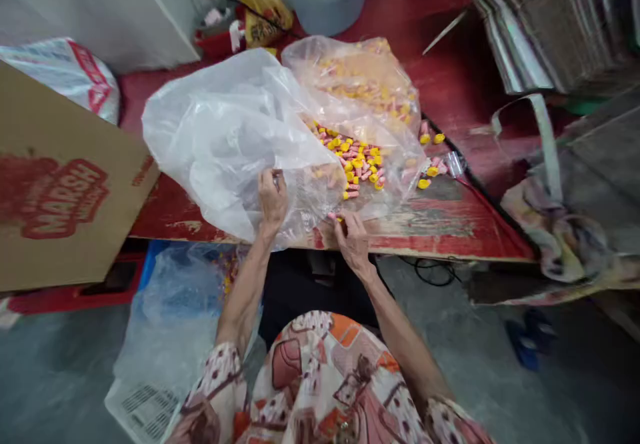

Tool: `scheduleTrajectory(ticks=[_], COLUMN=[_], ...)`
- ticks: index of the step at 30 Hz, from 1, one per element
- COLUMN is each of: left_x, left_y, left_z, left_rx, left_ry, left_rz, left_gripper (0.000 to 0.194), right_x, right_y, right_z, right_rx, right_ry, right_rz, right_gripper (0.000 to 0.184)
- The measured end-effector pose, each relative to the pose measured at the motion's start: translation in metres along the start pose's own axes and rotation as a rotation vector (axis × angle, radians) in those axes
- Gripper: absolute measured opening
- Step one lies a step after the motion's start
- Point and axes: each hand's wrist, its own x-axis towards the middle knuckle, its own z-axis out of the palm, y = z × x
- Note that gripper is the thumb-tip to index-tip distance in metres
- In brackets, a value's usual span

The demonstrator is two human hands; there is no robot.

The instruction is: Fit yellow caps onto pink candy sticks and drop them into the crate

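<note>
The right hand [354, 239] pinches a small pink-and-yellow piece [333, 216] just over the front edge of the red bench [480, 241]. The left hand [273, 197] curls on a translucent plastic bag [220, 131] reaching that edge; its grip cannot be told. Behind the right hand, worn wood separates the loose pieces [357, 162] from the edge.

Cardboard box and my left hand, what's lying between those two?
In the head view, a strip of red tabletop shows beside the cardboard box, then the cloudy plastic bag spreads across to your left hand.
</note>
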Motion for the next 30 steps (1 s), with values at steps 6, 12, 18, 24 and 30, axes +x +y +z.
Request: scheduleTrajectory(ticks=[6, 12, 18, 24, 30], left_x=[0.032, 0.033, 0.021, -0.002, -0.04], left_y=[-0.008, -0.025, -0.035, -0.017, 0.009], left_z=[-0.008, -0.019, -0.032, -0.036, -0.008], left_rx=[0.211, 0.164, -0.618, -1.288, -1.252], left_ry=[-0.217, -0.353, -0.171, -0.185, -0.405], left_rz=[-0.062, 0.063, -0.224, -0.383, -0.408], left_gripper=[0.034, 0.034, 0.028, 0.03, 0.04], right_x=[0.006, 0.011, 0.019, 0.029, 0.028], right_y=[-0.001, -0.001, 0.004, 0.003, 0.001], right_z=[-0.005, -0.009, -0.012, -0.014, -0.021], right_rx=[-0.012, -0.058, -0.016, 0.02, 0.324], right_ry=[-0.078, 0.002, -0.136, -0.04, -0.155], right_rz=[0.061, 0.052, 0.061, 0.089, 0.358], right_gripper=[0.034, 0.032, 0.036, 0.042, 0.047])
